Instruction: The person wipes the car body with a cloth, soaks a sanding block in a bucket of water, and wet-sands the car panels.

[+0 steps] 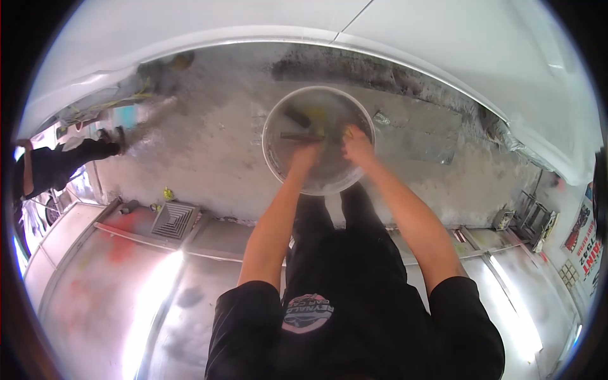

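Observation:
A round bucket (271,156) with a pale rim stands on the floor in front of my legs. Both my hands reach down inside it. My left hand (306,154) is in the lower middle of the bucket, beside a dark bar-shaped item (301,136); its fingers are blurred and partly hidden. Another dark, rounded item (296,116) lies above that bar. Near the right inner wall, my right hand (356,144) has its fingers curled together, with a small yellowish bit at the fingertips that I cannot make out.
A white vehicle panel (253,19) arches across the top. Another person (69,161) in dark clothes is at the far left. A square vent grille (175,220) is at the lower left, and a metal stand (535,218) at the right. A small foil-like scrap (382,118) lies right of the bucket.

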Demonstrator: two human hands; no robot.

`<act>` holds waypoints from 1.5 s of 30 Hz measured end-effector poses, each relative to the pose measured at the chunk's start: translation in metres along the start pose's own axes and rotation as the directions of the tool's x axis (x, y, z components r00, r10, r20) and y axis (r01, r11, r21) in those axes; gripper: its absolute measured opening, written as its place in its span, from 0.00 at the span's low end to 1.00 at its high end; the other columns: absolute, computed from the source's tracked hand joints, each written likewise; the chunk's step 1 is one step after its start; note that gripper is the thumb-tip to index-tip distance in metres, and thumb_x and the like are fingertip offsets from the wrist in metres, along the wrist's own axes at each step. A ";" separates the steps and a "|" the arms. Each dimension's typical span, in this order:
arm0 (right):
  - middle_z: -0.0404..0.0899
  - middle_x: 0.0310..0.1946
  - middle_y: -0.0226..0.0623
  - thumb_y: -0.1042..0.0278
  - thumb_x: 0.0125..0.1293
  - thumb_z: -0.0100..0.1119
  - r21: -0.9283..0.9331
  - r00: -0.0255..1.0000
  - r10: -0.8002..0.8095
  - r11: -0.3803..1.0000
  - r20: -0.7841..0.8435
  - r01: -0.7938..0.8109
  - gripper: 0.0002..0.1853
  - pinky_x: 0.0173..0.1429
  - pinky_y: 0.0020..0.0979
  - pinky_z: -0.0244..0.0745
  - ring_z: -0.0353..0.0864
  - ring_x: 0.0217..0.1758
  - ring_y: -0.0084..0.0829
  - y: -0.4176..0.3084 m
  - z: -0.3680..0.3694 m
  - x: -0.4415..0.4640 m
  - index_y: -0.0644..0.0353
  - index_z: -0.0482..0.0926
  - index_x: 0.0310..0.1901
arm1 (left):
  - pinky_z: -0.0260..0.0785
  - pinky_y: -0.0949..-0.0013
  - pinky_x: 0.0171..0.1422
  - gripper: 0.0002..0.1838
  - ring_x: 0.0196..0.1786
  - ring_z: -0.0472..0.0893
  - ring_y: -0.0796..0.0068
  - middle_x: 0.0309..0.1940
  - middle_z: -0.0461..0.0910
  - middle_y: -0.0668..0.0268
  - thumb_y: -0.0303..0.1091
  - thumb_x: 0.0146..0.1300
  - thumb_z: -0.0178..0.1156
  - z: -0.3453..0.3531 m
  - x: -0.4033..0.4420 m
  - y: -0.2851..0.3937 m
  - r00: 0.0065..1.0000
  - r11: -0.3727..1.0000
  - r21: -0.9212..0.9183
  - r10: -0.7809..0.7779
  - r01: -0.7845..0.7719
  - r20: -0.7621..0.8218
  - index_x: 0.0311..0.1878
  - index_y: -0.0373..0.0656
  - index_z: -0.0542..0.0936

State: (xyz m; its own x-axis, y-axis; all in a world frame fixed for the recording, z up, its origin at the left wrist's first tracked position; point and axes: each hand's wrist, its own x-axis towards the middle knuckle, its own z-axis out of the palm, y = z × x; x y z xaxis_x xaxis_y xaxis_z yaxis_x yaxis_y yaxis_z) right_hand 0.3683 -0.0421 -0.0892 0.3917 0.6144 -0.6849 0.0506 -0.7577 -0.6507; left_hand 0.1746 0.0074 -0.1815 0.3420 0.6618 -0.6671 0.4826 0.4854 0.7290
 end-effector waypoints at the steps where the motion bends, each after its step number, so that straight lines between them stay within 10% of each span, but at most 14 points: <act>1: 0.81 0.58 0.48 0.69 0.76 0.53 0.189 0.977 0.193 0.960 0.096 -0.208 0.24 0.48 0.42 0.87 0.89 0.50 0.44 -0.033 -0.012 -0.022 0.58 0.69 0.71 | 0.75 0.66 0.44 0.16 0.37 0.81 0.72 0.35 0.84 0.64 0.40 0.64 0.68 -0.007 -0.016 0.013 0.999 0.997 0.079 -0.022 0.019 0.039 0.46 0.37 0.84; 7: 0.80 0.56 0.40 0.67 0.77 0.53 0.630 0.968 -0.071 0.770 0.240 -0.100 0.19 0.45 0.33 0.87 0.90 0.46 0.38 -0.053 -0.056 -0.074 0.63 0.70 0.65 | 0.69 0.63 0.37 0.15 0.31 0.78 0.72 0.28 0.82 0.65 0.39 0.66 0.67 -0.021 -0.109 0.087 0.988 0.962 0.225 0.157 -0.155 0.009 0.42 0.34 0.83; 11: 0.80 0.55 0.39 0.68 0.76 0.54 0.604 0.944 -0.143 0.794 0.297 -0.070 0.17 0.47 0.33 0.87 0.87 0.48 0.34 -0.062 -0.077 -0.097 0.64 0.73 0.62 | 0.71 0.65 0.40 0.17 0.35 0.80 0.71 0.35 0.84 0.60 0.39 0.68 0.65 -0.015 -0.136 0.104 0.973 0.913 0.362 0.223 -0.189 -0.054 0.49 0.32 0.82; 14: 0.81 0.52 0.37 0.69 0.75 0.56 0.581 0.926 -0.251 0.812 0.281 0.044 0.16 0.47 0.33 0.87 0.84 0.49 0.29 -0.065 -0.086 -0.111 0.64 0.75 0.60 | 0.76 0.62 0.47 0.20 0.45 0.84 0.66 0.47 0.84 0.57 0.43 0.74 0.62 -0.006 -0.155 0.106 0.760 0.672 0.616 0.626 -0.412 -0.174 0.59 0.37 0.80; 17: 0.81 0.49 0.36 0.69 0.74 0.57 0.539 0.894 -0.365 0.823 0.261 0.179 0.14 0.44 0.32 0.87 0.82 0.48 0.27 -0.076 -0.092 -0.121 0.64 0.77 0.57 | 0.79 0.57 0.53 0.23 0.56 0.84 0.60 0.56 0.82 0.55 0.46 0.79 0.55 -0.014 -0.184 0.159 0.992 0.979 -0.160 0.123 -0.124 -0.017 0.67 0.40 0.76; 23: 0.80 0.38 0.33 0.67 0.72 0.60 0.360 0.859 -0.482 0.843 0.174 0.400 0.10 0.36 0.31 0.86 0.81 0.41 0.25 -0.098 -0.105 -0.137 0.65 0.79 0.48 | 0.82 0.60 0.51 0.25 0.54 0.85 0.64 0.53 0.82 0.58 0.48 0.80 0.55 -0.008 -0.216 0.197 1.000 0.675 -0.738 0.022 -0.005 0.014 0.67 0.38 0.73; 26: 0.80 0.35 0.34 0.64 0.71 0.62 0.267 0.833 -0.524 0.840 0.176 0.472 0.12 0.37 0.33 0.82 0.80 0.38 0.24 -0.110 -0.113 -0.155 0.66 0.80 0.46 | 0.83 0.60 0.48 0.22 0.50 0.86 0.64 0.52 0.82 0.59 0.44 0.76 0.61 -0.011 -0.215 0.199 0.997 0.901 -0.425 0.071 -0.082 -0.041 0.63 0.37 0.75; 36: 0.80 0.35 0.31 0.65 0.72 0.64 0.560 0.886 -0.432 0.781 0.167 0.276 0.10 0.37 0.32 0.87 0.83 0.38 0.25 -0.106 -0.076 -0.174 0.65 0.82 0.45 | 0.65 0.67 0.34 0.16 0.28 0.70 0.78 0.21 0.74 0.69 0.36 0.61 0.75 -0.052 -0.179 0.213 0.851 0.866 0.072 0.499 -0.494 -0.160 0.31 0.36 0.78; 39: 0.81 0.35 0.31 0.67 0.71 0.66 0.607 0.916 -0.370 0.767 0.154 0.207 0.11 0.40 0.34 0.89 0.84 0.39 0.26 -0.129 -0.053 -0.187 0.63 0.83 0.49 | 0.68 0.66 0.36 0.16 0.29 0.73 0.77 0.24 0.78 0.67 0.38 0.61 0.74 -0.090 -0.179 0.227 0.789 0.736 0.375 0.614 -0.564 -0.017 0.31 0.37 0.78; 42: 0.82 0.35 0.30 0.69 0.68 0.68 0.613 0.930 -0.345 0.764 0.125 0.202 0.12 0.43 0.34 0.87 0.84 0.40 0.26 -0.151 -0.028 -0.197 0.63 0.84 0.50 | 0.61 0.62 0.32 0.18 0.26 0.65 0.76 0.20 0.69 0.62 0.34 0.59 0.74 -0.115 -0.163 0.221 0.792 0.777 0.166 0.608 -0.608 0.057 0.29 0.34 0.75; 45: 0.82 0.33 0.31 0.69 0.64 0.70 0.446 0.884 -0.467 0.793 0.007 0.415 0.14 0.44 0.33 0.83 0.84 0.39 0.27 -0.140 -0.004 -0.175 0.63 0.85 0.49 | 0.66 0.64 0.34 0.14 0.28 0.70 0.76 0.22 0.74 0.62 0.33 0.59 0.73 -0.142 -0.155 0.228 0.786 0.703 0.357 0.586 -0.615 0.198 0.33 0.33 0.78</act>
State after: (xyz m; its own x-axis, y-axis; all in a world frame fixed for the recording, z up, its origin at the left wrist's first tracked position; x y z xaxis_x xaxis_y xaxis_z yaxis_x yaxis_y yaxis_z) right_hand 0.2965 -0.0446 0.1235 0.3163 0.8984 -0.3046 -0.2071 -0.2479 -0.9464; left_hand 0.1170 0.0974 0.1100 0.7109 0.6917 -0.1270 0.4169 -0.2691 0.8682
